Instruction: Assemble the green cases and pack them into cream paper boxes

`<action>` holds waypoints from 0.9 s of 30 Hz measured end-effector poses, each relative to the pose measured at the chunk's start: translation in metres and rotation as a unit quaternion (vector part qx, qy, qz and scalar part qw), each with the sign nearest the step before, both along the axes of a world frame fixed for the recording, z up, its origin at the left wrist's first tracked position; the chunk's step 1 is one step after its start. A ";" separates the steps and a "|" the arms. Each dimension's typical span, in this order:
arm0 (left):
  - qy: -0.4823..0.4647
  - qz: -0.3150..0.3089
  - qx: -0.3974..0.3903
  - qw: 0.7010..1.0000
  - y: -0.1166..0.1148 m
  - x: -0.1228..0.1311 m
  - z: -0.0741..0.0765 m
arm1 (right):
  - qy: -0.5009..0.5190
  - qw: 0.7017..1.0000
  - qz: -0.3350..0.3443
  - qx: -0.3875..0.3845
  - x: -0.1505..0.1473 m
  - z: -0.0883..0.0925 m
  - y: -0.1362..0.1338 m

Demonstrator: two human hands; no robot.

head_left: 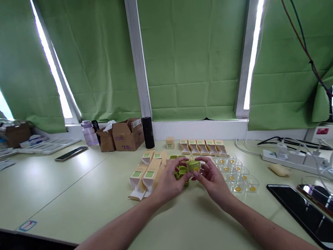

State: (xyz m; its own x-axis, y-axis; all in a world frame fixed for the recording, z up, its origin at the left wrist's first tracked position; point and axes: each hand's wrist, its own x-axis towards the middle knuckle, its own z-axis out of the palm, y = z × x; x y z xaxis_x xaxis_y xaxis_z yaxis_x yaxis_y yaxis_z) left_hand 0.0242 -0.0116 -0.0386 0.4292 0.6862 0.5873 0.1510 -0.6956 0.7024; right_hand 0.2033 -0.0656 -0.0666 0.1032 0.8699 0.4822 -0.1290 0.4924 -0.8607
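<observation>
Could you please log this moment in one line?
left hand: on green case | right hand: on same case | near: clear cups, small cartons

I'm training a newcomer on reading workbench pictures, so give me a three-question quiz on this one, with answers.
1. Multiple choice: how is the small green case held?
A) in one hand
B) in both hands
C) in no hand, lying on the table
2. True or false: the black cylinder stands upright, to the right of the lavender bottle in the picture.
3. Fill in the blank: the clear cups with yellow discs are nearer the person's ____ hand.

Key:
1. B: fingers of the left hand and the right hand hold it.
2. True.
3. right
</observation>
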 end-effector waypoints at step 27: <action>-0.012 0.044 0.081 0.996 0.005 -0.003 -0.005 | 0.240 0.952 0.157 -0.106 0.009 -0.002 0.006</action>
